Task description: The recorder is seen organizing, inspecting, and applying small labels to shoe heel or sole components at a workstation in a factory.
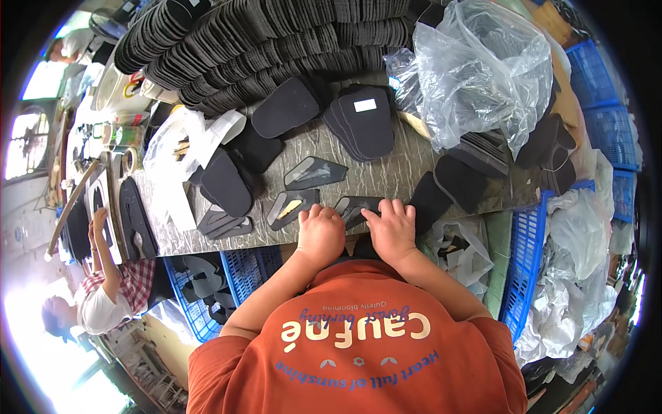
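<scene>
My left hand (320,233) and my right hand (392,228) rest side by side at the near edge of the grey worktable (386,176). Both press on a dark grey insole-shaped piece (353,206) that lies partly under my fingers. A similar grey piece with a pale strip (293,207) lies just left of my left hand. Another grey piece (314,172) sits a little farther back. A stack of black insole cut-outs with a white label (362,121) stands behind them.
Long rows of stacked black cut-outs (262,48) fill the table's back. A crumpled clear plastic bag (483,69) lies at the right. Blue crates (524,255) stand right and below the table. Another person (103,290) works at the left.
</scene>
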Motion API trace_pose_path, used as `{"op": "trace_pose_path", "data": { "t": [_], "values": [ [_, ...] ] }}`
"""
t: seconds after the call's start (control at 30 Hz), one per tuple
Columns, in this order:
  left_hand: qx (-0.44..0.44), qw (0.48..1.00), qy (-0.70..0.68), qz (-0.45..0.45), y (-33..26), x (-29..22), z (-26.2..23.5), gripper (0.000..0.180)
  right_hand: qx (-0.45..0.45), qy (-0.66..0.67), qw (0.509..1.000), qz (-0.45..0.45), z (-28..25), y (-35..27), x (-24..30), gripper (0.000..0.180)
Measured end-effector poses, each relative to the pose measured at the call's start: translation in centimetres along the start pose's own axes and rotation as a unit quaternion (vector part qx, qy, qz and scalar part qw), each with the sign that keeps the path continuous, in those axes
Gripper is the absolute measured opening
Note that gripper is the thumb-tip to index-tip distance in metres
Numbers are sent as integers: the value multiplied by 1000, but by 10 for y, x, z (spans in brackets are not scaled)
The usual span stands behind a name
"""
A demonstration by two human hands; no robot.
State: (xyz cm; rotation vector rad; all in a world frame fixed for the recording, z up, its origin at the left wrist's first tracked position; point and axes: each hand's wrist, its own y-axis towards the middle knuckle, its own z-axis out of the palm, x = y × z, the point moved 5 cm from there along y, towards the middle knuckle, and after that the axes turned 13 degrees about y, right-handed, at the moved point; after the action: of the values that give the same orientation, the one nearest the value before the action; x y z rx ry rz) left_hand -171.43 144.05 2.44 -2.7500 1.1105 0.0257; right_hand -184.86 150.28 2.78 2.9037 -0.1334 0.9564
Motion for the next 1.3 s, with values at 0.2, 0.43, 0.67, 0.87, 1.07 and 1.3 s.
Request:
{"op": "trace_pose_path", "data": {
  "t": [0.2, 0.43, 0.67, 0.87, 1.07, 1.3],
  "values": [
    [-8, 997, -39, -62, 1, 11, 2, 7, -6, 4, 1000, -5, -2, 2, 1, 21],
    [1, 996, -44, -77, 1, 13, 8, 8, -6, 1, 1000, -1, -2, 1, 3, 21],
    [44, 989, -99, -103, -8, 29, 14, 10, -8, 3, 1000, -5, -2, -2, 3, 23],
    [-72, 996, -50, 15, -23, 18, 5, 20, 5, -1, 1000, 8, 0, -1, 1, 26],
    [-124, 991, 31, 34, -31, 22, 6, 19, -7, 51, 998, 20, 1, 0, 5, 24],
    [-117, 992, 13, 43, -18, 27, 7, 24, -64, 67, 992, 86, 5, 1, -9, 7]
  ]
}}
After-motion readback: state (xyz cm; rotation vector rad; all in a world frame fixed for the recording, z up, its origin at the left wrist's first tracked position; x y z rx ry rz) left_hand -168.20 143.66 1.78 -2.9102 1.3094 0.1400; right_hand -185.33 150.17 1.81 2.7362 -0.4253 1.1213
